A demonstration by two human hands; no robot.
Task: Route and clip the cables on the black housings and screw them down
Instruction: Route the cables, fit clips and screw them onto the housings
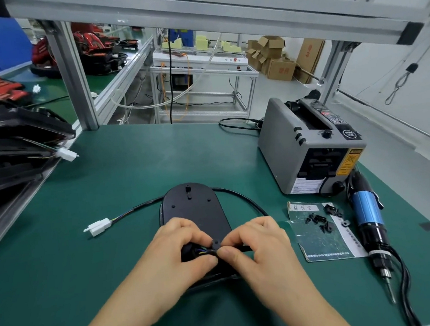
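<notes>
Black oval plastic housing [194,211] flat on matte green mat [131,170], centre front | left hand [180,254] and right hand [255,245] together over near end, thumbs and forefingers pinching small clip [216,243] at coloured wires | round black cable [243,199] arcing behind housing to blocky white connector [98,227] | loose clips [322,218] on card, blue-barrelled screwdriver [368,217] lying at right.

Two bare forearms reach in from the lower edge and meet at centre. Left hand [179,246] and right hand [258,242] sit knuckles-up, fingers curled, thumbs nearly touching, each pinching a cable [244,248] between thumb and forefinger.
</notes>
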